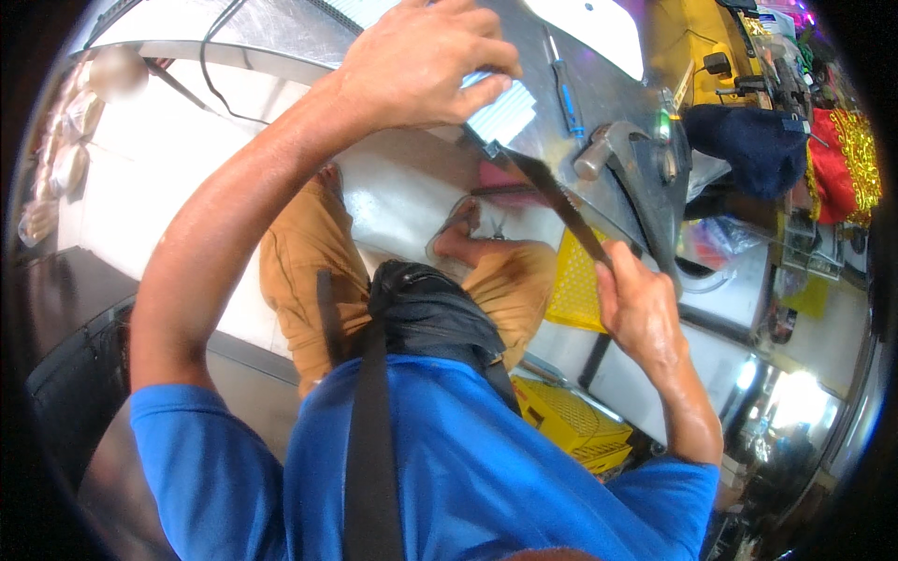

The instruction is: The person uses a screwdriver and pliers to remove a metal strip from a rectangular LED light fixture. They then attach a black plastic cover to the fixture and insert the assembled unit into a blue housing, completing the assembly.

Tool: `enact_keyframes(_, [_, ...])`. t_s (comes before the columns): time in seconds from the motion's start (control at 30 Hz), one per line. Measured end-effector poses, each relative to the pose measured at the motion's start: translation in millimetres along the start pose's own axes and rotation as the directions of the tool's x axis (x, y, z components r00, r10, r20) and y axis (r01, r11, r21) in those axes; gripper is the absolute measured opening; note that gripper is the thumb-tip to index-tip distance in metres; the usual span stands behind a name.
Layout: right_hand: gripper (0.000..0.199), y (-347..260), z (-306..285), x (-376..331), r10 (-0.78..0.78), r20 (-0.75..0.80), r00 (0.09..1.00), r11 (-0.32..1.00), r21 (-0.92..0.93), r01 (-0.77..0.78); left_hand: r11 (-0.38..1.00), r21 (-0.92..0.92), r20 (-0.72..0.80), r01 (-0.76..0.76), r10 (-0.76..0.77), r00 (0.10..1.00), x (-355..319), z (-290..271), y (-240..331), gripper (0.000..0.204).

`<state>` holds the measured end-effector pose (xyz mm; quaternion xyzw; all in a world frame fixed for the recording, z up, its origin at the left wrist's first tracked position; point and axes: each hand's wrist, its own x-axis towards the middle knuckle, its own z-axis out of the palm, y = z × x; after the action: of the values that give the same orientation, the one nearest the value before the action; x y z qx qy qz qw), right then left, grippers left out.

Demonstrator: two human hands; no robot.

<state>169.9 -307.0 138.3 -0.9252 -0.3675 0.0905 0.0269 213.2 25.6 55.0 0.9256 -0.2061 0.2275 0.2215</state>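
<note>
At the top centre, my left hand is closed with its fingers curled over a pale blue ribbed sheet on the metal table. Part of that sheet lies hidden under the palm. Lower down and to the right, my right hand is wrapped round the near end of a long dark saw-like blade. The blade slants up and left, its far end at the sheet's edge by the table's front; its grip is hidden in my fist.
A claw hammer and a blue-and-black screwdriver lie on the metal table, near a white board. A black cable hangs at the left. Yellow crates stand below on the right.
</note>
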Motion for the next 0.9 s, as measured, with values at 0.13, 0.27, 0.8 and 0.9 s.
enact_keyframes(0.13, [0.016, -4, -31, 18, 0.198, 0.36, 0.912, 0.938, 0.2, -0.282, 1.0, 0.02, 0.017, 0.011, -0.011, 1.0, -2, 0, -1, 0.024])
enact_keyframes(0.27, [0.014, 2, -42, 30, 0.097, 0.46, 0.883, 0.892, 0.354, -0.282, 1.0, 0.018, 0.035, 0.012, -0.012, 0.999, -1, -4, 0, 0.024])
enact_keyframes(0.8, [0.017, -3, -19, 9, -0.017, 0.077, 0.997, 1.0, 0.019, 0.015, 0.987, 0.163, -0.043, 0.008, -0.001, 0.999, -9, 11, -3, 0.021])
enact_keyframes(0.9, [0.018, -2, -16, 8, -0.001, 0.093, 0.996, 1.0, 0.009, 0.0, 0.994, 0.105, -0.038, 0.004, 0.0, 0.999, -7, 10, -3, 0.02])
